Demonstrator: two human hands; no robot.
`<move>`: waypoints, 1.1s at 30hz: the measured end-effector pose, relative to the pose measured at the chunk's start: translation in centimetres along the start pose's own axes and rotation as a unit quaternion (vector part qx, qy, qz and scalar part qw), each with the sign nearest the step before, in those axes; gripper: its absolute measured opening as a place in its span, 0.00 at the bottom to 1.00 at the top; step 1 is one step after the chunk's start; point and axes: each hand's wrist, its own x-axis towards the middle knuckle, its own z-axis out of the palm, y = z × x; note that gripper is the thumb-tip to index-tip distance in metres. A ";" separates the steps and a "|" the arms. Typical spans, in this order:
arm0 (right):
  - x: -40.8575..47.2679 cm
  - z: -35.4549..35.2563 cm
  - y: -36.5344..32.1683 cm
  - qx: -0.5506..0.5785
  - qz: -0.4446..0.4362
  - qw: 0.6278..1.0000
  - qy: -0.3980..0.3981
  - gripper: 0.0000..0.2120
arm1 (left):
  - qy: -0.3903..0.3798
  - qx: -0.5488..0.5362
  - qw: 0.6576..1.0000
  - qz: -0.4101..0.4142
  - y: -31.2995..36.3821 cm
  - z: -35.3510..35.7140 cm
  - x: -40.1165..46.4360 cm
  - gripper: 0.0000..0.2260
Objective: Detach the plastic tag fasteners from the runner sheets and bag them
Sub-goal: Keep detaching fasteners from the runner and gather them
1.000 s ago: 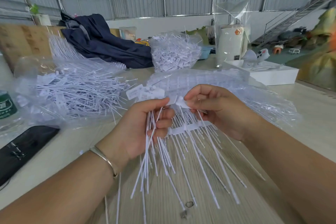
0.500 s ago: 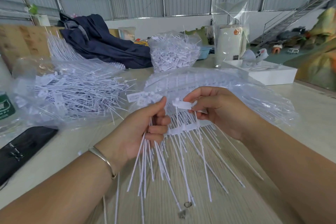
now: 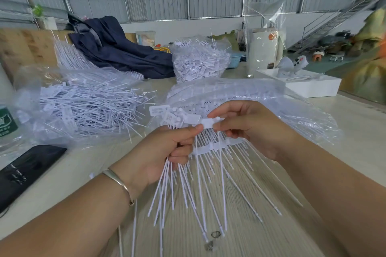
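A person's two hands work a white runner sheet (image 3: 217, 145) of plastic tag fasteners above a pale wood-grain table (image 3: 355, 123), in a hall walled with corrugated metal. The left hand (image 3: 167, 152) is curled round a bundle of detached fasteners (image 3: 167, 185), whose thin tails fan down toward the near edge of the table while their flat heads stick out above the fist. The right hand (image 3: 248, 127) pinches the flat head of a single fastener (image 3: 208, 123) between thumb and forefinger, its tail running down across the runner's crossbar; the left thumb tip touches the same head. A silver bangle (image 3: 119, 183) circles the left wrist. On the table to the far left lies an open clear bag of loose fasteners (image 3: 87, 106), and directly behind the hands a clear bag holding more runner sheets (image 3: 271, 100). Farther back stand a full bag of fasteners (image 3: 198, 60), a dark blue garment (image 3: 125, 52) and a white tray (image 3: 309, 87). A black case (image 3: 25, 171) rests at the near left beside a green-labelled bottle (image 3: 6, 121).
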 end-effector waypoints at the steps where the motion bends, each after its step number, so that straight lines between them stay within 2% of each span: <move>1: 0.0 -0.2 0.0 0.002 0.000 1.000 0.003 0.10 | 0.008 -0.005 1.000 0.004 0.0 -0.1 0.0 0.13; 6: 0.1 -1.3 -0.2 0.039 -0.004 0.999 0.037 0.08 | 0.010 -0.059 0.998 0.015 0.4 -0.4 0.1 0.12; 11: 0.2 -1.4 0.0 0.040 -0.001 0.999 0.034 0.07 | 0.005 -0.078 0.997 0.024 0.5 -0.4 0.1 0.10; 17: 0.1 -1.2 -0.1 0.043 -0.016 0.999 0.008 0.08 | -0.038 -0.081 0.995 0.033 0.5 -0.4 -0.2 0.14; 22: -0.1 -0.6 -0.3 0.095 -0.031 0.992 -0.075 0.06 | -0.112 -0.088 0.989 0.033 0.3 -0.2 -0.5 0.17; 24: -0.2 -0.3 -0.2 0.117 -0.031 0.987 -0.105 0.07 | -0.133 -0.085 0.987 0.027 0.2 -0.2 -0.5 0.16; 26: -0.2 0.0 -0.1 0.135 -0.029 0.982 -0.125 0.08 | -0.151 -0.079 0.985 0.026 0.1 0.0 -0.6 0.09; 30: -0.3 0.3 -0.1 0.135 -0.025 0.980 -0.141 0.10 | -0.152 -0.055 0.986 0.030 0.2 0.2 -0.8 0.06; 33: -0.3 0.2 -0.2 0.133 -0.027 0.983 -0.122 0.09 | -0.125 -0.065 0.990 0.025 0.5 0.0 -0.7 0.12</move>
